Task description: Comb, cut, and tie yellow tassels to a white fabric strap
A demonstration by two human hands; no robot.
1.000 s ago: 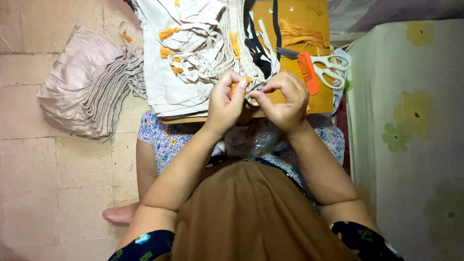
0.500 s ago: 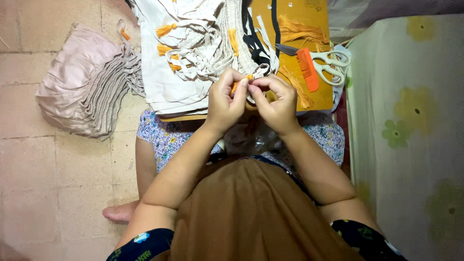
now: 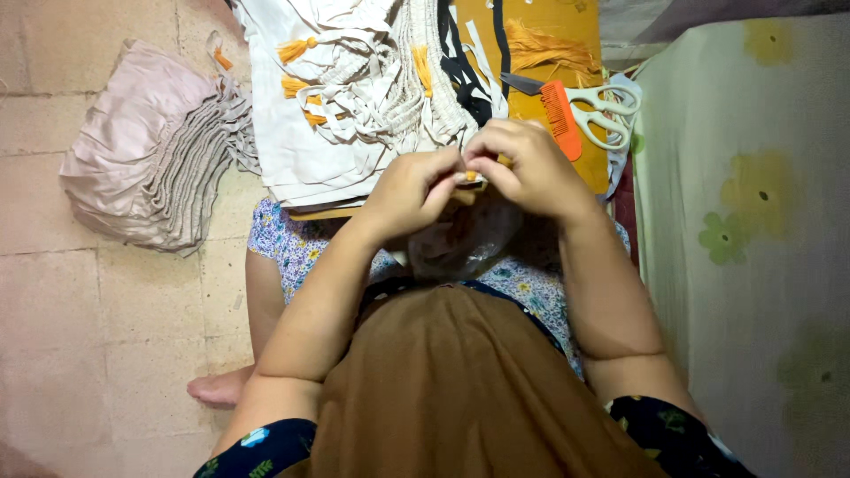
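Change: since the earlier frames both hands have closed in on each other; the right one has come left, fingertips now meet.
Left hand [image 3: 409, 190]: fingers curled, thumb and forefinger pinched on a small orange tassel [image 3: 472, 175].
Right hand [image 3: 528, 168]: fingers curled, tips touching the same tassel from the right side.
Hands together: pressed tip to tip, both clamped on the tassel, above the near edge of the board.
Tassel: mostly hidden between the fingertips, only a small orange bit shows.
Board [image 3: 567, 26]: yellow-brown, resting on the lap, carries the work.
Cream drawstring bags [image 3: 354, 97]: piled on the board's left part, several orange tassels on their cords, just beyond the hands.
Orange comb [image 3: 560, 117]: right of the hands, near, not touching.
Scissors [image 3: 598, 106]: white handles, just right of the comb.
Folded pale fabric stack [image 3: 146, 173]: on the tiled floor, far left, well apart.
Loose orange fibre bundle [image 3: 549, 49]: far end of the board.
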